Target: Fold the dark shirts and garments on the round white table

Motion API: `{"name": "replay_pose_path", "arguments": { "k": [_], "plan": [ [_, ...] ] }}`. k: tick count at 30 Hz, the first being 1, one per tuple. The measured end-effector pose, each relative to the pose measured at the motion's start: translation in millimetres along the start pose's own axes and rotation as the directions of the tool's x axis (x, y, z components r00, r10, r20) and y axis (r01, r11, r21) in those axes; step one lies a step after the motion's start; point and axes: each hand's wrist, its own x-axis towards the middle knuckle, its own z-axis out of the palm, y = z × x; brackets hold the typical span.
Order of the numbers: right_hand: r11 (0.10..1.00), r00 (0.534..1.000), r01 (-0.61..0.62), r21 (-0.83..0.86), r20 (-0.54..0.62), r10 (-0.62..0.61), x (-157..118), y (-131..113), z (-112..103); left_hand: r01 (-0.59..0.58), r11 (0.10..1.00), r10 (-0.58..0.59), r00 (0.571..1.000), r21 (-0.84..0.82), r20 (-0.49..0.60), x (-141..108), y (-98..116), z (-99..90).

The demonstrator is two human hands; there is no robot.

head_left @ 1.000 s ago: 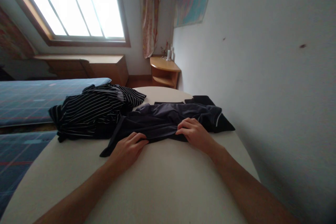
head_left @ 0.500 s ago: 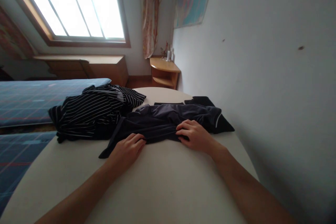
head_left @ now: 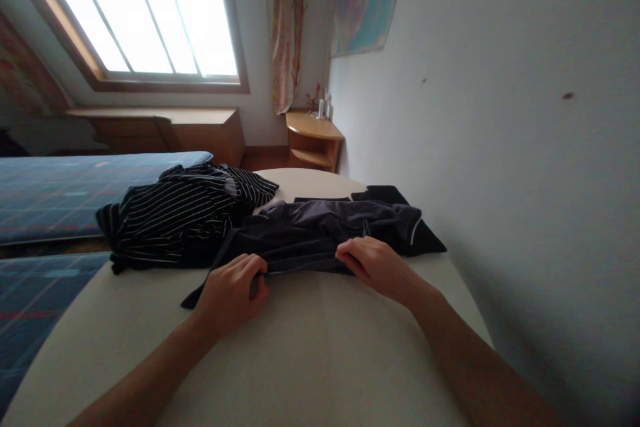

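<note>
The round table curved along the left and right of the frame; its pale top reached from the dark garment at center to the bottom edge, with both forearms over it. The wall stood close on the right, and the striped clothing lay just beside the garment, center left.

The left hand was half curled at the garment's near edge, thumb apart from the fingers; whether it gripped cloth could not be told. The right hand was nearly closed, pinching that edge.

Compared with the earlier frames, the left hand sat lower and farther left, the right fingers were drawn tighter, and the garment's lower-left tip had shifted outward.
</note>
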Motion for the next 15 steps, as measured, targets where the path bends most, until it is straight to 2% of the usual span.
{"name": "replay_pose_path", "arguments": {
  "k": [2,4,6,7,9,10,11,12,13,15],
  "plan": [
    [0.994,0.991,-0.046,0.097,0.132,0.033,-1,-19,-10,0.037,0.997,-0.025,0.984,-0.066,0.174,1,3,-12.0],
    [0.977,0.934,-0.125,0.175,0.351,0.057,-1,-40,-17,0.092,0.987,-0.034,0.918,-0.13,0.395,2,8,-25.2],
    [0.943,0.813,-0.223,0.246,0.581,0.04,-1,-57,-22,0.183,0.96,-0.022,0.806,-0.213,0.591,0,13,-37.4],
    [0.918,0.735,-0.283,0.28,0.677,0.02,-2,-62,-22,0.255,0.926,0.001,0.733,-0.277,0.68,-1,14,-42.5],
    [0.85,0.591,-0.411,0.328,0.806,-0.026,-2,-67,-22,0.452,0.798,0.093,0.56,-0.398,0.824,-5,17,-48.5],
    [0.822,0.551,-0.459,0.338,0.834,-0.036,-3,-66,-22,0.547,0.719,0.146,0.485,-0.43,0.862,-7,17,-49.1],
    [0.804,0.543,-0.483,0.345,0.839,-0.034,-3,-63,-21,0.611,0.655,0.179,0.447,-0.445,0.876,-8,17,-47.8],
    [0.804,0.569,-0.48,0.351,0.822,-0.019,-3,-59,-21,0.63,0.628,0.171,0.461,-0.457,0.871,-9,17,-44.7],
    [0.817,0.617,-0.455,0.353,0.787,0.004,-3,-55,-22,0.6,0.646,0.126,0.526,-0.472,0.841,-9,17,-40.1],
    [0.852,0.706,-0.396,0.341,0.706,0.046,-2,-45,-22,0.414,0.768,0.051,0.721,-0.488,0.691,-9,17,-27.8]
  ]
}}
